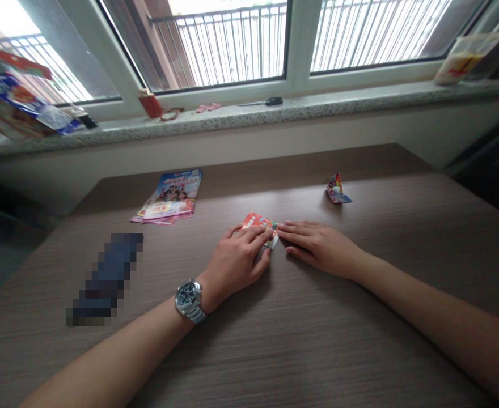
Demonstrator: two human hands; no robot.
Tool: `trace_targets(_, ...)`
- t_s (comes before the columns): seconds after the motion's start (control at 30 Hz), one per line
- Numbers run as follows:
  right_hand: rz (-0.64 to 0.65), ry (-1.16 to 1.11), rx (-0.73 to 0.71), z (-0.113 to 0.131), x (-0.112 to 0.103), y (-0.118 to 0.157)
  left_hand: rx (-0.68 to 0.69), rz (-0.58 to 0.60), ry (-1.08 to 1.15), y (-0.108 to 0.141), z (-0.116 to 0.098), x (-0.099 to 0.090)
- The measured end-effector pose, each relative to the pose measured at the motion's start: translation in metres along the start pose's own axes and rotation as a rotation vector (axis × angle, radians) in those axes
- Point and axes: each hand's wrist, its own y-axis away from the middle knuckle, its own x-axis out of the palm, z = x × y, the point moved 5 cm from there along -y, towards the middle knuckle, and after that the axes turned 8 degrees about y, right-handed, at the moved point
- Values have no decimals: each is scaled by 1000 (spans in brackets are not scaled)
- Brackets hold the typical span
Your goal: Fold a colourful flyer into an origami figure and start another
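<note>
A small folded piece of printed paper (257, 220), red with white and green parts, lies flat on the wooden table (249, 340). Across it rests my left hand (237, 256), palm down with the fingers stretched out, covering much of the paper. My right hand (322, 247) lies flat on the table, its fingertips touching the paper's right edge. Neither hand is closed around anything. Farther back to the right stands a folded paper shape (337, 190), pointed at the top and printed in several colours.
A stack of printed flyers (175, 194) lies at the back left. Nearer, on the left, is a dark pixelated object (107, 280). The stone windowsill (232, 120) behind the table bears scissors (274, 101), a red case (150, 103), a snack bag (15, 102) and a plastic bag (466, 59).
</note>
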Motion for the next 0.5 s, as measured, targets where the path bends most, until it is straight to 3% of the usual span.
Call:
trace_targets(0.23,-22,-97,-157,10,-12,3,12,-1,47,0,7,5)
trace_targets(0.5,-40,-210,-181,10,-17,4,67,11,91,1,10,6)
